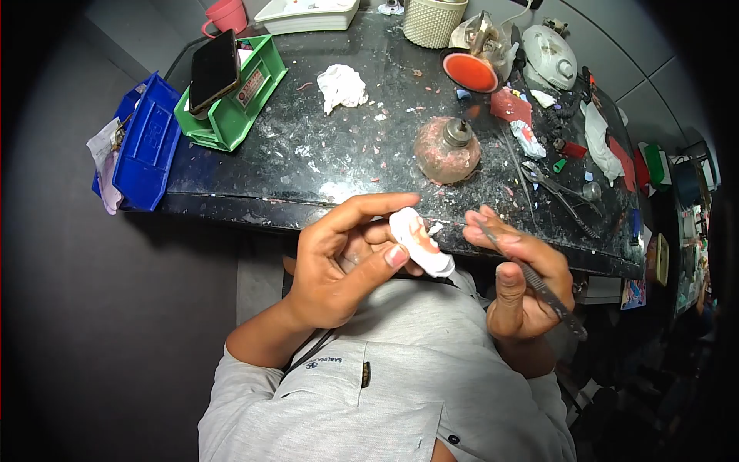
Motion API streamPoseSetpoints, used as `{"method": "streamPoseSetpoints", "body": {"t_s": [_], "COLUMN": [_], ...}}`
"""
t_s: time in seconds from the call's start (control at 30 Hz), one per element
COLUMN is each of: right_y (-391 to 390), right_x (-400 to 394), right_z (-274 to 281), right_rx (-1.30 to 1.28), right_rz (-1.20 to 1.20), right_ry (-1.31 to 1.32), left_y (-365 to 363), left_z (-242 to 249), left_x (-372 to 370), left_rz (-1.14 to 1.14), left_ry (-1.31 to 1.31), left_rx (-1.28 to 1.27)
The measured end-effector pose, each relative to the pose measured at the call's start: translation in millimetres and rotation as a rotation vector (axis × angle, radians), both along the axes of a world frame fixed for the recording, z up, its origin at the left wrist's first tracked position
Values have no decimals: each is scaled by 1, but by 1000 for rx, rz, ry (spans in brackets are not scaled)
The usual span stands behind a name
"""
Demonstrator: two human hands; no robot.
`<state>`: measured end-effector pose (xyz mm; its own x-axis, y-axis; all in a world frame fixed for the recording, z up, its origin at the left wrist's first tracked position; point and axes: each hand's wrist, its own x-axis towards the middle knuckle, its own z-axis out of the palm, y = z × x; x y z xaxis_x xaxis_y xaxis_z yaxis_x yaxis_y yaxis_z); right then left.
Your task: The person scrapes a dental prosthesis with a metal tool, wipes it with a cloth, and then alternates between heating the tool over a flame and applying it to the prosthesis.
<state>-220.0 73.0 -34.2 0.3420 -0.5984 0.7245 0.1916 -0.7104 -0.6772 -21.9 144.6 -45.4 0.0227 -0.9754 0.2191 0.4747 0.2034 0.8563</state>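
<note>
My left hand (339, 258) is closed around the edge of a white plaster dental cast (403, 224), with the thumb pressed on its near side. Orange-pink wax (423, 242) covers part of the cast's upper face. To the right, my right hand (531, 281) grips a thin metal wax carver (548, 296) with a textured handle. Its tip points up and left, apart from the cast. Both hands are above my lap, just in front of the bench edge. Beyond them stands a round glass spirit lamp (446, 158) with a metal neck.
The dark bench (308, 165) is scattered with white and pink scraps. A green bin (231, 127) holding a phone (215, 71) and a blue bin (150, 150) are at left. Crumpled white material (342, 88) lies mid-bench. Pliers (558, 192) and red wax sheets (509, 106) are at right.
</note>
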Motion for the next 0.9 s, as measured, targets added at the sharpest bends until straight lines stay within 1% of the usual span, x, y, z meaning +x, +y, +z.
{"method": "streamPoseSetpoints", "body": {"t_s": [0.03, 0.1, 0.13, 0.23, 0.37, 0.57, 0.7, 0.77, 0.9], "right_y": [-3, -11, -10, -8, -4, -2, -2, 1, 0], "right_x": [0, 0, 5, 5, 6, 5, 4, 4, 4], "right_z": [2, 5, 4, 1, 2, 4, 4, 8, 6], "right_rx": [1, -209, -164, -122, -89, -113, -118, -87, -113], "right_rz": [1, 38, 61, 105, 93, 87, 115, 65, 93], "right_ry": [1, 129, 81, 142, 159, 206, 186, 227, 225], "left_y": [-1, -3, -1, 0, 1, 2, 1, 1, 1], "left_z": [-1, -4, 6, 1, 2, 3, 2, 1, 0], "left_x": [2, 6, 8, 3, 4, 4, 3, 1, 3], "left_rz": [1, -41, -82, -72, -98, -115, -114, -74, -100], "left_ry": [1, -90, -110, -48, -28, -15, -32, -28, -41], "left_rx": [1, 30, 104, 94, 116, 145, 138, 108, 118]}}
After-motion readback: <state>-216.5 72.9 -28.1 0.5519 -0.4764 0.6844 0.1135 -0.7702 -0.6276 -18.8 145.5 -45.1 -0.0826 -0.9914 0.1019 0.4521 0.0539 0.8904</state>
